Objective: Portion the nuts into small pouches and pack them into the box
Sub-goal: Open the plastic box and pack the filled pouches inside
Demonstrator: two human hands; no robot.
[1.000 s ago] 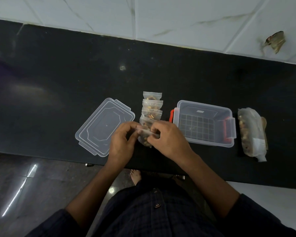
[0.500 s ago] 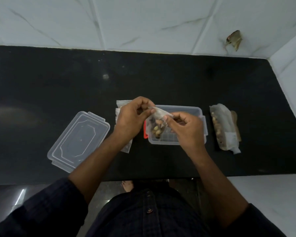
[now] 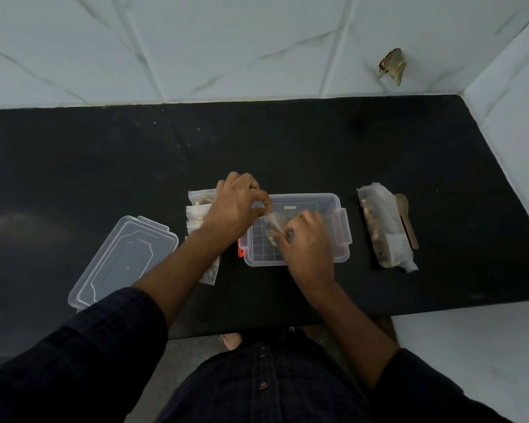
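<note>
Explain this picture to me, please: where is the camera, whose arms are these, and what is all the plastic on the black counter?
No machine here: a person wears a camera on the head, so you look down along their own arms. Both hands hold one small clear pouch of nuts over an open clear box: the left hand pinches its top and the right hand grips its lower end. The box sits on a black counter. Its lid lies off to the left. Between the lid and the box is a row of filled pouches, partly hidden by the left arm. To the right of the box lies a larger bag of nuts, with a wooden spoon beside it.
</note>
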